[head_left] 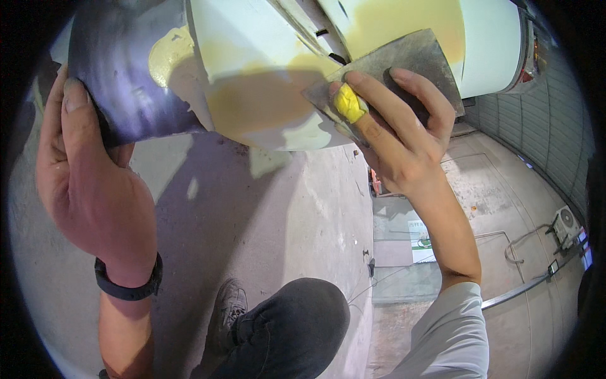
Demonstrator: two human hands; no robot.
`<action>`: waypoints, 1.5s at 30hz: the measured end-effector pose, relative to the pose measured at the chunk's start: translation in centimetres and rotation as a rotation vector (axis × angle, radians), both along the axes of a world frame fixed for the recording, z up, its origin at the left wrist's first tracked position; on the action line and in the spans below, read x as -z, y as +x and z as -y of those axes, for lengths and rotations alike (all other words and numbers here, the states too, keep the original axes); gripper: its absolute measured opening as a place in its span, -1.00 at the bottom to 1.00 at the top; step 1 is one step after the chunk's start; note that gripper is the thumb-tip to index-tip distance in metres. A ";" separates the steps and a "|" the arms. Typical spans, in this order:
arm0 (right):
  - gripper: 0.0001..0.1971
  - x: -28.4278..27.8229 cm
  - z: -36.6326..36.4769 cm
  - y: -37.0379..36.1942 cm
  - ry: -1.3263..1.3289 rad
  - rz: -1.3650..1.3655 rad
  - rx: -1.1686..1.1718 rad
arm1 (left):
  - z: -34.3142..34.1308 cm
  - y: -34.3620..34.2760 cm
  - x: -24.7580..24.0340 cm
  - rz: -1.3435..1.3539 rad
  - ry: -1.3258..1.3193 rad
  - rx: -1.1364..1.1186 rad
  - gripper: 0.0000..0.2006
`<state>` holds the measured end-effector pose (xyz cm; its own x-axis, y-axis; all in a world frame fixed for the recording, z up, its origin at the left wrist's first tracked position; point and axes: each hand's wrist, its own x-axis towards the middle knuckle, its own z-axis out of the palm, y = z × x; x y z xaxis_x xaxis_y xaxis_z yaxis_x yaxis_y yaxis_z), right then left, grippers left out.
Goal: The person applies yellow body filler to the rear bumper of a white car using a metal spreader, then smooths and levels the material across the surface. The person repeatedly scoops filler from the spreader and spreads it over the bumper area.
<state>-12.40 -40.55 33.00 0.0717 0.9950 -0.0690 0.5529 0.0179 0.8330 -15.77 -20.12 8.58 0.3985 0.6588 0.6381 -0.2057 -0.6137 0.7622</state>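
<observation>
My left hand (95,183), with a black band at the wrist, grips a dark, shiny, flat putty board (129,76) by its left and lower edges. A lump of pale yellow putty (167,57) sits near the board's right edge. Fingers of my right hand (404,136) are closed on a grey, flat putty spreader (420,57); one finger has a yellow wrap (350,104). The spreader lies against or just over a white vehicle panel (246,28); exact contact cannot be told. Smooth yellow-tan putty (259,101) covers part of the panel, partly in shadow.
A second white panel section with yellow filler (385,22) lies beyond a dark gap, and a tail light (529,57) is at the right. Below are concrete floor (246,215), my bent knee (303,322) and shoe (230,306). An outdoor air-conditioning unit (565,224) stands far right.
</observation>
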 end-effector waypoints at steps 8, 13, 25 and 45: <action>-0.76 -0.7 3.2 -0.7 -0.073 -0.046 0.094 | -0.2 0.4 -0.1 -0.020 0.048 -0.028 -0.57; -0.77 -1.3 5.1 -1.4 -0.097 -0.058 0.169 | -0.1 0.7 0.0 -0.037 0.069 -0.039 -0.56; -0.70 0.7 0.6 -0.3 0.072 -0.026 0.076 | 0.4 0.4 0.5 -0.054 0.106 -0.074 -0.54; -0.77 -0.9 5.6 -2.3 -0.093 -0.017 0.167 | -0.7 0.4 1.4 -0.110 0.207 -0.131 -0.53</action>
<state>-14.73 -46.17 33.87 0.2330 0.9588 -0.1627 0.5683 0.0015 0.8228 -15.33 -19.37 7.16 0.3932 0.5693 0.7220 -0.0374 -0.7747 0.6312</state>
